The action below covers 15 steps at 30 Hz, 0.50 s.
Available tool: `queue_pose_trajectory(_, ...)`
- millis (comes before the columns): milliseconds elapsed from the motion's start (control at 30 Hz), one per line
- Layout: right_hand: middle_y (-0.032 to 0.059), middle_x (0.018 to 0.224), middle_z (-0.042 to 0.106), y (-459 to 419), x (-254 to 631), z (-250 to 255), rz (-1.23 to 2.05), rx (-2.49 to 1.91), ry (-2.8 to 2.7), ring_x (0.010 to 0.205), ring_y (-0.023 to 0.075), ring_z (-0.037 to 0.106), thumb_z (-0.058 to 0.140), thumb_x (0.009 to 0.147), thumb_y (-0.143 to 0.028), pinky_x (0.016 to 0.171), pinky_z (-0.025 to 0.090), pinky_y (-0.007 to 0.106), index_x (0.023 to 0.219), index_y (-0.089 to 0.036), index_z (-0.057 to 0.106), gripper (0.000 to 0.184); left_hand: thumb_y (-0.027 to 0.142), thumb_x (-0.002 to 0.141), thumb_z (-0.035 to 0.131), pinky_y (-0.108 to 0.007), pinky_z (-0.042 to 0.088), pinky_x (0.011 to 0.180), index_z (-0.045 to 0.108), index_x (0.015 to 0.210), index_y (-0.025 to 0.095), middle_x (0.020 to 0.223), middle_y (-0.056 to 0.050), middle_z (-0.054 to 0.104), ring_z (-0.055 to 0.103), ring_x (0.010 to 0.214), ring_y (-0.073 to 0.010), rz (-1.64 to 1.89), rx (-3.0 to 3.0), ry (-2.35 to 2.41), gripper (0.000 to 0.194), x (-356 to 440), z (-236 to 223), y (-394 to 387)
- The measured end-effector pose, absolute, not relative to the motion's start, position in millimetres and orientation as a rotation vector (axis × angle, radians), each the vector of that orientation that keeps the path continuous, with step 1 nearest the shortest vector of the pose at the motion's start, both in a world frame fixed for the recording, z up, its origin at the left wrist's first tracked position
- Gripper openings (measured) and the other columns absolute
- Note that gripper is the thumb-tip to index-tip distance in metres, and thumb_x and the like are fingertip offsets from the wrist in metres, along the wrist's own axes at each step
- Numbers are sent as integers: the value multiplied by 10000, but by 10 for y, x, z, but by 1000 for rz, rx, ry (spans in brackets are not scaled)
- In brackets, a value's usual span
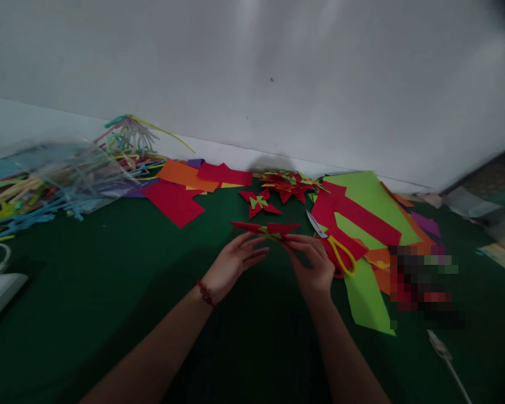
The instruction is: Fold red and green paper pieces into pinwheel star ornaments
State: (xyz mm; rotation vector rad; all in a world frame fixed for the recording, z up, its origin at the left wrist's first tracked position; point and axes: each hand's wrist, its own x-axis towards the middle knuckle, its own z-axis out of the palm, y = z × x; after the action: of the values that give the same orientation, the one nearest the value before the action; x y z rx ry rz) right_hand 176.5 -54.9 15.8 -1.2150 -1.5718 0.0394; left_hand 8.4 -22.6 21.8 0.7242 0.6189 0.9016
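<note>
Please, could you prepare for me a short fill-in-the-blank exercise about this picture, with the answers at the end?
1. The right hand holds a paper piece coloured red and ____.
2. A pair of ____ with a yellow handle lies beside that hand.
3. The person wears a red bracelet on the ____ wrist.
4. The cable at the lower right of the picture is ____ in colour.

Missing words: green; scissors; left; white.

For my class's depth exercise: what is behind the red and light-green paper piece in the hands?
Dark green tabletop, a red paper star with a light-green centre and, further back, a heap of multicoloured pointed paper shapes. Whatever the piece itself covers cannot be seen.
</note>
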Motion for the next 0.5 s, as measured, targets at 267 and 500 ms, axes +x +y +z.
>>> queue_pose_trajectory(267,17,1100,623,-536,1800,42,-230,-1183,-1948,1036,186,532,531,791,-102,835,447,371,1011,-234,585,262,552,778,419,-421,378,918,554,1032,78,1072,-175,594,532,1034,-275,778,498,572,554,-19,372,-182)
queue_pose_trajectory(500,17,1238,520,-584,1668,192,29,-1175,-2069,1232,206,347,437,802,-68,960,347,432,927,-217,573,238,226,700,642,-321,437,837,594,976,129,992,-91,643,597,905,-193,979,693,778,297,15,210,-151)
